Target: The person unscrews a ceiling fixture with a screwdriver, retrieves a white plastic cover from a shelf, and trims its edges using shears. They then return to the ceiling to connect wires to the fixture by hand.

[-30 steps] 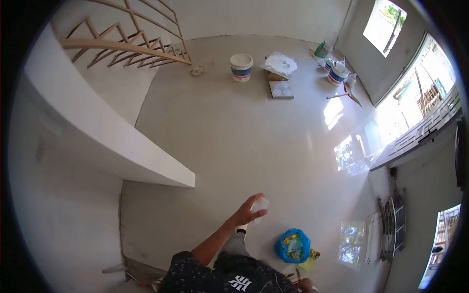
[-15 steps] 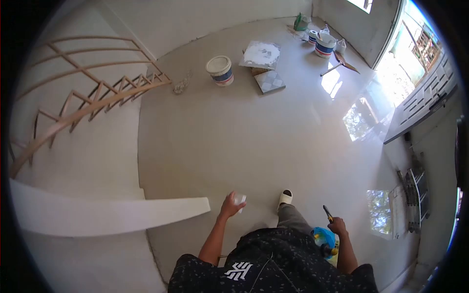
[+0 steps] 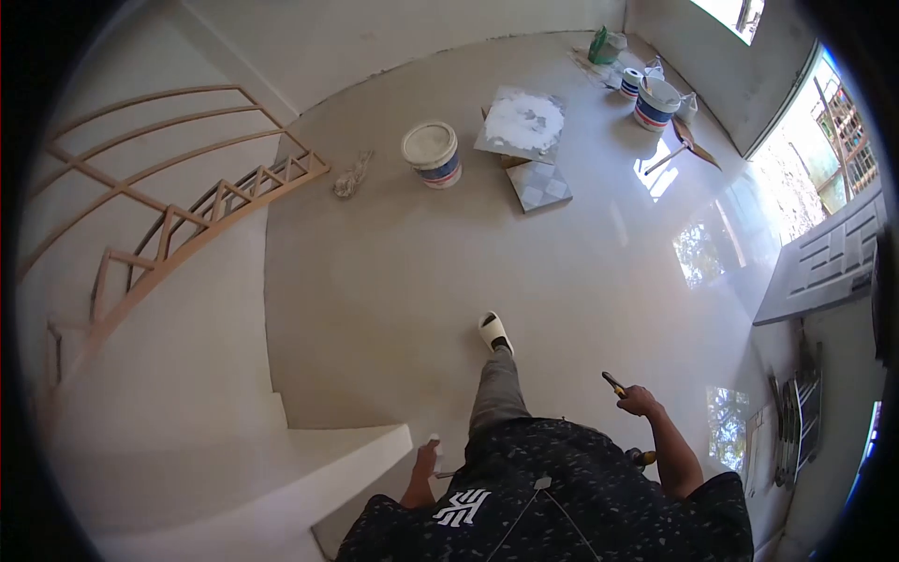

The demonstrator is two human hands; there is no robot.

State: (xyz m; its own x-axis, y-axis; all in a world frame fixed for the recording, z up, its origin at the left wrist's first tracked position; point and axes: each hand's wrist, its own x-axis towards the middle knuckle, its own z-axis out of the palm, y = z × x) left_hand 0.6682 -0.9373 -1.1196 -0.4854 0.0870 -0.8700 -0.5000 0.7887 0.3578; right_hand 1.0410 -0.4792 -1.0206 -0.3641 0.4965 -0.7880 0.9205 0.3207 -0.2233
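Observation:
My left hand (image 3: 426, 461) hangs low beside the white ledge, closed around a small whitish object (image 3: 434, 438) whose kind I cannot make out. Out to the right, my right hand (image 3: 641, 401) grips a slim black tool with yellow on its handle (image 3: 613, 383); its tip points forward and left. A black and yellow round-ended thing (image 3: 642, 457) shows at my right hip, partly hidden by the speckled black shirt (image 3: 552, 487). One foot in a pale slide sandal (image 3: 494, 332) is ahead on the glossy floor (image 3: 393, 290).
A lidded bucket (image 3: 432, 155) stands ahead, near a white-smeared board (image 3: 521, 124) and a tile box (image 3: 540, 186). More buckets (image 3: 656, 105) are by the far corner. A wooden railing frame (image 3: 215, 220) and white ledge (image 3: 356, 450) line the left; a door (image 3: 824, 258) stands ajar at right.
I have stepped forward, and a foot is now further ahead. My left hand has dropped back toward my body with the whitish object. My right hand has moved slightly forward, still holding the tool.

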